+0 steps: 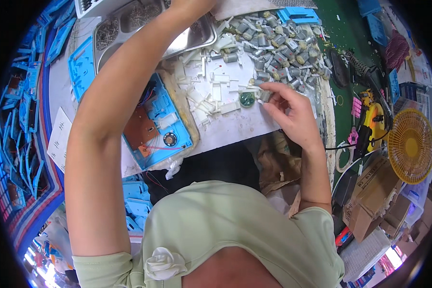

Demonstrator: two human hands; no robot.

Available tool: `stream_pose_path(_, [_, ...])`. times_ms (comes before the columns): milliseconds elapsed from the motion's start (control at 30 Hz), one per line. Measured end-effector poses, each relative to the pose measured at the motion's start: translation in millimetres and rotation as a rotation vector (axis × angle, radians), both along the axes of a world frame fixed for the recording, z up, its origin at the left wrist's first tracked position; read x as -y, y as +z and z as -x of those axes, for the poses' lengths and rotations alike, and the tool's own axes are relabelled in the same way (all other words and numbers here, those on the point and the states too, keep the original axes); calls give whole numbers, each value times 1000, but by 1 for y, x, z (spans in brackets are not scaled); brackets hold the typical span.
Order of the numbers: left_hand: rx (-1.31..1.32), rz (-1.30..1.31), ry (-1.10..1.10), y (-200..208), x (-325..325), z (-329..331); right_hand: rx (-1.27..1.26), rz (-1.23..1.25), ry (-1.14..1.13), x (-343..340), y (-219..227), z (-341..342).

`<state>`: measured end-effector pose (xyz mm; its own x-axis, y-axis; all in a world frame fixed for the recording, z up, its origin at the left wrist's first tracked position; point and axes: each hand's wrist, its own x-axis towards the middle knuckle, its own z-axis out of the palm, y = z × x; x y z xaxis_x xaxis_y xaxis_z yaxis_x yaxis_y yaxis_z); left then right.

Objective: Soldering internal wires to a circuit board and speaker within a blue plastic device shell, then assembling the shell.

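Note:
My right hand (293, 114) is closed in a pinch around a small grey motor (264, 96) at the near edge of the motor pile. Just left of those fingertips sits a small round green dish (247, 99). My left hand (193, 6) reaches to the far edge of the view, beyond the metal tray (207, 37); its fingers are cut off, so what they hold cannot be seen. Under my left forearm lies an open blue plastic housing (177, 126) with a brown board (140, 127), thin wires and a round black part (170, 139).
Many grey motors (283, 48) are heaped at the far right of the table. White plastic pieces (204, 103) lie scattered in the middle. Blue casings (26, 110) fill the left side. To the right are a yellow fan (410, 144) and cardboard boxes (372, 192).

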<state>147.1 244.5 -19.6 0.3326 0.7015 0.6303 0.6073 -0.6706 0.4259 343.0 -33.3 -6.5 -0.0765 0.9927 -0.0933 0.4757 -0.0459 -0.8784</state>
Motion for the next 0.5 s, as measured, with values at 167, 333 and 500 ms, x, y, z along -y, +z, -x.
stream_pose_path(167, [73, 240, -311, 65, 88, 26, 250, -115, 129, -7, 5, 7])
stream_pose_path(333, [113, 496, -390, 102, 197, 106, 372, -167, 286, -25, 1, 14])
stream_pose_path(500, [223, 661, -323, 67, 265, 143, 466, -166, 381, -37, 10, 16])
